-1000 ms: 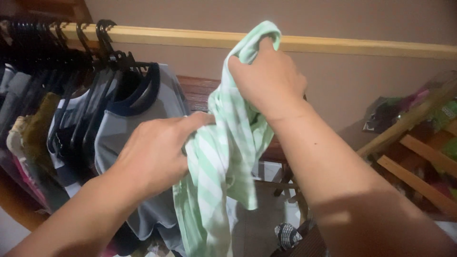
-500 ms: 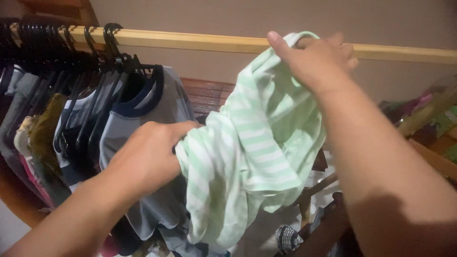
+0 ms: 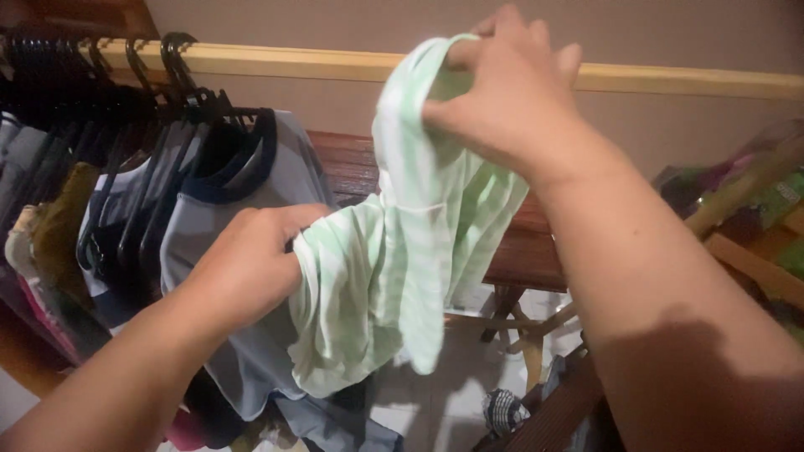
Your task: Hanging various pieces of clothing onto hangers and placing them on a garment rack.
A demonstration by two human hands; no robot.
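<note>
Fingers of your right hand (image 3: pixel 502 92) are pinched shut on the upper edge of the green-and-white striped garment (image 3: pixel 402 251), lifting it up level with the wooden rail (image 3: pixel 335 63) so the cloth hangs free of the floor. Your left hand (image 3: pixel 247 268) is closed in a fist on a lower bunch of the same garment, out to the side, which pulls the fabric into a slanting spread between your two grips; the rest droops below in loose folds, so its shape is hard to tell. Whether a hanger sits inside the fabric cannot be told. Just behind your left hand hangs a grey shirt with a navy collar (image 3: pixel 234 192) on a black hanger (image 3: pixel 180 67), the nearest of a tight row of dark hangers and clothes crowding the rail's left end. To the right, that rail is bare. Behind the garment runs a dark wooden shelf (image 3: pixel 352 163), and further right lie wooden slats (image 3: pixel 754 259) with coloured clutter.
</note>
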